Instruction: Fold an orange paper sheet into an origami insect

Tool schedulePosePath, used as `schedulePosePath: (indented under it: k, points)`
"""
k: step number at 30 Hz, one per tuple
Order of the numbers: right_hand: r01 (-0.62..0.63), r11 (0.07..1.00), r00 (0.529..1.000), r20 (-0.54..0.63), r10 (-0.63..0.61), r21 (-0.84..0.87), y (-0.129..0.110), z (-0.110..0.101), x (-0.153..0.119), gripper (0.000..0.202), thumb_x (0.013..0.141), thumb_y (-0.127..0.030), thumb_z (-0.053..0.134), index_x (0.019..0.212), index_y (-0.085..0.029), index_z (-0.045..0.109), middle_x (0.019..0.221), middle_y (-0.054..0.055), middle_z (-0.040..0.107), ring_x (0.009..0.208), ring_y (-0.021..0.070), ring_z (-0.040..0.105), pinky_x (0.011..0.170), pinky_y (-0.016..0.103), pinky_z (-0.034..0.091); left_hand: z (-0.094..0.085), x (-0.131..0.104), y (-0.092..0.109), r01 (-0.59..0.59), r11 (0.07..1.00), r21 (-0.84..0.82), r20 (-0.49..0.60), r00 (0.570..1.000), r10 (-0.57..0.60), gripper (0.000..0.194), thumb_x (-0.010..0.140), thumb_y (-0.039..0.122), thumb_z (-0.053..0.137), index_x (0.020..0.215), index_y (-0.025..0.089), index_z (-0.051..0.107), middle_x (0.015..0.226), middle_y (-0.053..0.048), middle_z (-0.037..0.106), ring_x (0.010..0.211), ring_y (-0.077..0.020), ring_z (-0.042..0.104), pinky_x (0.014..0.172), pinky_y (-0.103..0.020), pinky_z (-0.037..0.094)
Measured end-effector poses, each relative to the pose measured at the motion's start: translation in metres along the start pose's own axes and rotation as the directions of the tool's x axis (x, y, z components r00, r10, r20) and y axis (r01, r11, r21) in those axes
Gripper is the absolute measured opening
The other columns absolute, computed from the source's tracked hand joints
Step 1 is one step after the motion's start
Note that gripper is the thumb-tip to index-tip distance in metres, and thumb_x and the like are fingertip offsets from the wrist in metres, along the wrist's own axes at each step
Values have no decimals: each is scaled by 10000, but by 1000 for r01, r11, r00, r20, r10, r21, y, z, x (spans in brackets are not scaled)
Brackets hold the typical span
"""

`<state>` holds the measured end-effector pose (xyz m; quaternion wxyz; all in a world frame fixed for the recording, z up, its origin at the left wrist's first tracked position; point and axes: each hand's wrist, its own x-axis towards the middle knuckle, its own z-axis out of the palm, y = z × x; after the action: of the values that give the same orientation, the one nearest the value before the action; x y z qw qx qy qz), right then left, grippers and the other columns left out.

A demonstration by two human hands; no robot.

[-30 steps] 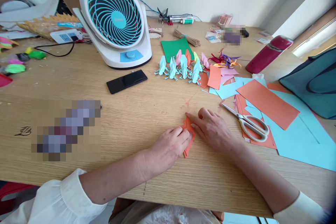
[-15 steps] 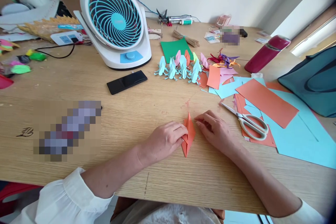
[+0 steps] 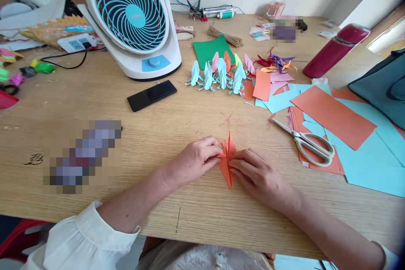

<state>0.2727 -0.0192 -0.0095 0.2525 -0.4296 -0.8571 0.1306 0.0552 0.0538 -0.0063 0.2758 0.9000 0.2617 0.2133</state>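
Filling most of the view, a wooden table [image 3: 152,135] carries everything else, with a white and blue fan [image 3: 135,16] the biggest thing on it, at the back left, its round grille tilted upward. A teal bag [image 3: 381,84] is at the right edge, and in front of it a large light blue sheet [image 3: 373,164] lies flat, partly under an orange sheet [image 3: 333,117]. The dark red flask [image 3: 337,50] lies beyond those papers, near the bag. Scissors [image 3: 295,134] with pale handles rest partly on the orange scraps right of the hands, blades apart from both. Near the middle of the table's front half, the left hand [image 3: 202,156] pinches a small flap on the left side of a folded orange paper [image 3: 227,168] between thumb and fingers. The right hand [image 3: 259,173] has its fingertips against the paper's right edge; they hide the contact, so I cannot tell whether they grip it or just steady it. A black phone [image 3: 152,95] lies just in front of the fan. That orange piece, narrow and pointed at its far and near ends, sits on the bare wood between the hands. Smallest are the folded paper figures [image 3: 222,67], mostly light blue, with pink, orange and yellow ones, gathered farther back, in front of a green sheet [image 3: 211,52].
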Motion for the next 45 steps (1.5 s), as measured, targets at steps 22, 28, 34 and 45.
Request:
schedulePosePath:
  k: [22, 28, 34, 45]
  points:
    - [108, 987, 993, 66, -100, -119, -3, 3, -3, 219, 985, -98, 438, 1013, -156, 647, 994, 112, 645, 886, 209, 588, 772, 367, 543, 7, 13, 0, 96, 977, 193, -16, 995, -95, 44, 956, 153, 522, 943, 182, 552, 910, -12, 616, 810, -143, 601, 711, -253, 458]
    - [72, 989, 997, 36, -68, -132, -5, 1, -4, 222, 993, -138, 448, 1131, -122, 622, 1065, 143, 625, 955, 230, 603, 816, 383, 557, 9, -1, -1, -98, 923, 372, -6, 994, 108, 198, 988, 134, 453, 1005, 150, 649, 960, -45, 658, 893, -155, 606, 814, -262, 502]
    - [39, 987, 999, 4, -39, -156, -2, 1, -3, 251, 984, -157, 482, 1202, -109, 598, 1104, 156, 632, 963, 246, 595, 848, 426, 554, 2, -21, 5, -256, 795, 550, 70, 963, 261, 328, 1002, 110, 408, 1284, 79, 572, 1219, -108, 669, 986, -186, 590, 887, -318, 538]
    - [37, 990, 997, 65, -29, -139, 1, -4, -5, 274, 971, -96, 466, 1203, -100, 611, 1102, 150, 619, 964, 244, 562, 855, 433, 532, 2, -21, 3, -301, 756, 581, 182, 954, 239, 384, 1002, 133, 410, 1361, 60, 525, 1391, -107, 587, 1123, -239, 563, 882, -381, 536]
